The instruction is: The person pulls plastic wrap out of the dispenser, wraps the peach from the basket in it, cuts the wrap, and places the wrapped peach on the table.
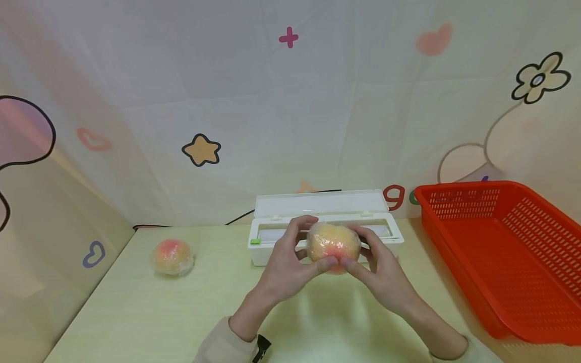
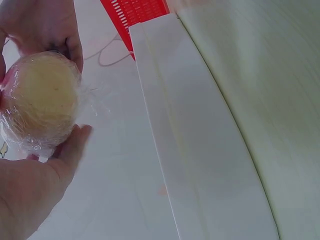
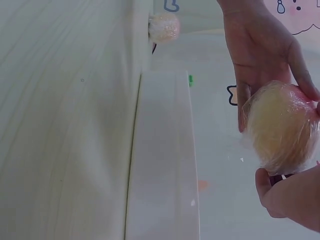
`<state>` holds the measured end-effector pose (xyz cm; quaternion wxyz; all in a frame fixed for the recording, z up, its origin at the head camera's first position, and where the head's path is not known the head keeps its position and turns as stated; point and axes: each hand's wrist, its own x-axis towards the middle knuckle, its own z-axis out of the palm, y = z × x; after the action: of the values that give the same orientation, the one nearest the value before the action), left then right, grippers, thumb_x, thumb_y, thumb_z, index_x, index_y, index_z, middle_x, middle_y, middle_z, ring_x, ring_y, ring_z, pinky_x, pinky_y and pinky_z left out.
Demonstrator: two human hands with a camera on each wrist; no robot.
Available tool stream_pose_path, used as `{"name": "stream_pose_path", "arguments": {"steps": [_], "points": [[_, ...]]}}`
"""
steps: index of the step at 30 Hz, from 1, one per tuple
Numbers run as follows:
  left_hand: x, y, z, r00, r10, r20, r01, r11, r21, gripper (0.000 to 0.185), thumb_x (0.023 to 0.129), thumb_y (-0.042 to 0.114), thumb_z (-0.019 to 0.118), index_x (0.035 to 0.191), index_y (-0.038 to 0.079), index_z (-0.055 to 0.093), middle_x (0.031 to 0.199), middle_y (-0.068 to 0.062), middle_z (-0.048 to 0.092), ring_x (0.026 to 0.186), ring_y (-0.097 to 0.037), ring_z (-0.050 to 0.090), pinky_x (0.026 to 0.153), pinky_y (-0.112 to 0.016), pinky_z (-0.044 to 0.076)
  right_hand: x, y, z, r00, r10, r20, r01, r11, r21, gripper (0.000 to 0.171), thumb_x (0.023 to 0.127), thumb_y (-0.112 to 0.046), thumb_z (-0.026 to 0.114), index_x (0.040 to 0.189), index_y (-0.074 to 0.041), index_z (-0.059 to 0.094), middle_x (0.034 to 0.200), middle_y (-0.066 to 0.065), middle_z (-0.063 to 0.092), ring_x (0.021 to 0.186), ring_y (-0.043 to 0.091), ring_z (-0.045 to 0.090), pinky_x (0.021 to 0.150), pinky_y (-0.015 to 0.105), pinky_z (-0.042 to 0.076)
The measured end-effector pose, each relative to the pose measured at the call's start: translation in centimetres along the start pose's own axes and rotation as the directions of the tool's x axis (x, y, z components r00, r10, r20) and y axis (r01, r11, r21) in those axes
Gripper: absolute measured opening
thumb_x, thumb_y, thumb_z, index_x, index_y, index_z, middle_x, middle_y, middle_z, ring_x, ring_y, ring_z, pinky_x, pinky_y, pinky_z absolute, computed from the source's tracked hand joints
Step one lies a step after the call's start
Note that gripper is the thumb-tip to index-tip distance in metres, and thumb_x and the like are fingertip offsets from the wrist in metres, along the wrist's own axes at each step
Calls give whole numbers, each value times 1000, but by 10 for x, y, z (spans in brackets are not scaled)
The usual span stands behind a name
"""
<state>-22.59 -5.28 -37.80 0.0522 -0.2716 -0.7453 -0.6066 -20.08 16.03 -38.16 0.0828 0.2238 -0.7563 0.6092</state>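
A peach [image 1: 333,244] covered in clear plastic wrap is held up between both hands, above the table. The left hand [image 1: 286,269] grips it from the left, thumb on the near side and fingers curled round behind. From the right side, the right hand [image 1: 386,275] holds it the same way, with the two thumbs close together on the pink part. Loose folds of film stick out from the wrapped peach [image 2: 42,102] in the left wrist view. Behind the hands stands a white cling film box [image 1: 322,199], lid raised, with a roll inside.
Another wrapped peach [image 1: 172,257] lies on the table [image 1: 136,312] at the left. At the right stands a red plastic basket [image 1: 454,262] with perforated sides. A pale printed cloth [image 1: 254,101] hangs behind the table.
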Motion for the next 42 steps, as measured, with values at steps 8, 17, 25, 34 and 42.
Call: {"name": "stream_pose_path", "arguments": {"steps": [8, 17, 25, 34, 42], "points": [[0, 1, 1, 998, 63, 20, -64, 998, 2, 56, 89, 19, 84, 136, 13, 55, 130, -1, 62, 117, -18, 62, 97, -37, 53, -1, 0, 2, 1000, 10, -25, -9, 999, 34, 52, 96, -7, 71, 140, 3, 45, 131, 15, 51, 120, 28, 50, 102, 16, 41], [0, 0, 2, 992, 119, 31, -121, 990, 75, 55, 91, 23, 82, 138, 12, 55, 143, 4, 57, 115, -15, 61, 93, -36, 54, -1, 0, 2, 999, 35, -8, -34, 995, 98, 48, 96, -5, 70, 135, 7, 45, 127, 20, 52, 119, 19, 53, 105, 16, 39], [1, -4, 0, 979, 175, 109, -187, 975, 117, 54, 100, 42, 67, 140, 9, 49, 125, 1, 64, 110, -13, 61, 93, -36, 53, -1, 0, 3, 997, 74, 5, -74, 989, 129, 39, 97, -4, 67, 127, 9, 47, 115, 18, 55, 103, 22, 57, 91, 20, 51], [-1, -5, 1, 962, 153, 227, -177, 980, 89, 47, 111, 37, 46, 148, 9, 46, 121, -4, 60, 108, -16, 59, 96, -34, 50, -2, 1, 5, 993, 118, 4, -118, 989, 90, 37, 97, -7, 69, 126, 4, 48, 108, 15, 56, 98, 26, 55, 80, 25, 53], [-1, 1, -7, 972, 32, 235, -67, 987, 144, 65, 109, 51, 42, 162, 15, 30, 139, -5, 56, 118, -16, 57, 102, -37, 48, 1, -2, 6, 982, 187, -35, -185, 982, 40, 37, 100, -13, 69, 128, 2, 50, 110, 15, 61, 99, 28, 58, 83, 26, 54]]}}
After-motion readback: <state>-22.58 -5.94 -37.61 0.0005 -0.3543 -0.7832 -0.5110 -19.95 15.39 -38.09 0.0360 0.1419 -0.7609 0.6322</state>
